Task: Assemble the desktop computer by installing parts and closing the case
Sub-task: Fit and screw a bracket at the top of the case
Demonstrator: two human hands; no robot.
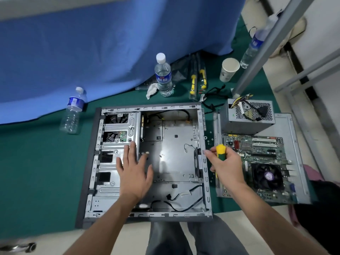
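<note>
We look down on a green mat with an open computer case (pixel 147 162) lying flat on its side near the mat's front edge, its long axis running front to back. Our left hand (pixel 133 173) lies inside it, fingers spread and flat, resting on the drive cage and the bare metal floor. The case is nearly empty: loose black cables along its front edge, a small fan on its right wall.

Our right hand (pixel 225 165) hovers just beyond the case's right wall, fingers curled around a yellow and green screwdriver (pixel 219 153) held upright.

Farther right, near the mat's right edge, the motherboard (pixel 257 162) lies flat on a grey metal panel (pixel 292 144), its long axis front to back, just beside the right hand, so likely the right hand's job. Behind it sits the power supply (pixel 246 116) with its bundled wires.
</note>
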